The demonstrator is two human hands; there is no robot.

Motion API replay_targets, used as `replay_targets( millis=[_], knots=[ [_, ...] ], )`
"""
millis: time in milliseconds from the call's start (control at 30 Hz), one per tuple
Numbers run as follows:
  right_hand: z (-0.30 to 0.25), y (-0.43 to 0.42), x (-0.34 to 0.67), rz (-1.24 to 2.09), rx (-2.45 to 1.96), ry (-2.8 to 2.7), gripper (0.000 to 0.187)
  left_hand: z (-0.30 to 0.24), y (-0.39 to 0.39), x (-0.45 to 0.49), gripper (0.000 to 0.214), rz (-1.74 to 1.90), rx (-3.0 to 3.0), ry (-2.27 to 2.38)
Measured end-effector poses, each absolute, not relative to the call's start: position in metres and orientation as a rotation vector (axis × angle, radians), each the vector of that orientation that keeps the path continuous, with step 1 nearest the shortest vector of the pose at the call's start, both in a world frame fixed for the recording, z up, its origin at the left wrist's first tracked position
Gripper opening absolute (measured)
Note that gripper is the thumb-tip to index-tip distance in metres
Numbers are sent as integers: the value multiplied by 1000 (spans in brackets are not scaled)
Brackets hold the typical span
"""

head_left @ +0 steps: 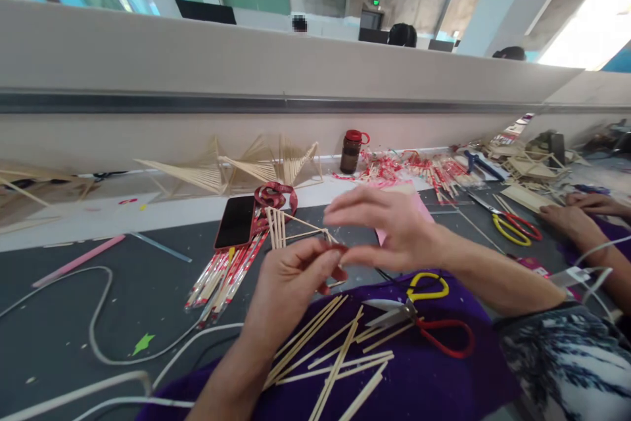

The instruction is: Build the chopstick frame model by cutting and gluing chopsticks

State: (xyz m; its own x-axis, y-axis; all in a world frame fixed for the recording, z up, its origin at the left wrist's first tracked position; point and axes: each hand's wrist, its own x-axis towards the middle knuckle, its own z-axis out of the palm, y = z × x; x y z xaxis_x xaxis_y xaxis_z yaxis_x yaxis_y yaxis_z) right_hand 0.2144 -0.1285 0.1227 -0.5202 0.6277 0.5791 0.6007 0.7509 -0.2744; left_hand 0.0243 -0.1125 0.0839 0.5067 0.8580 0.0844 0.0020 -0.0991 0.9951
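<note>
My left hand (290,283) is closed in a pinch, its fingertips hiding whatever lies between them. Just above and right of it, my right hand (384,224) is open, fingers stretched out and slightly blurred, with the thumb close to the left fingertips. Behind both hands is a small frame of wooden sticks (279,227), partly covered by them. Below, loose wooden sticks (340,355) lie crisscrossed on purple cloth (434,381). Scissors with one yellow and one red handle (409,309) rest over some of these sticks, blades pointing left.
A phone (235,222) lies left of a dark red coiled strap (276,198), above wrapped chopsticks (227,276). Stick models (261,168) and a bottle (351,153) stand along the partition. Second scissors (513,224) lie near another person's hands (566,217). White cables (96,316) cross the left.
</note>
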Motion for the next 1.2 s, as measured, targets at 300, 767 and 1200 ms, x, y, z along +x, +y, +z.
replay_targets(
  millis=[300,767,1200],
  knots=[
    [98,-145,186,-153,-765,-2346,21,58,-129,7,20,781,1289,680],
    [122,-123,185,605,-922,-2361,13,66,-134,9,22,678,1196,583],
    [79,-18,298,-39,-1659,-1873,8,40,-121,-30,32,1081,1373,831]
  ],
)
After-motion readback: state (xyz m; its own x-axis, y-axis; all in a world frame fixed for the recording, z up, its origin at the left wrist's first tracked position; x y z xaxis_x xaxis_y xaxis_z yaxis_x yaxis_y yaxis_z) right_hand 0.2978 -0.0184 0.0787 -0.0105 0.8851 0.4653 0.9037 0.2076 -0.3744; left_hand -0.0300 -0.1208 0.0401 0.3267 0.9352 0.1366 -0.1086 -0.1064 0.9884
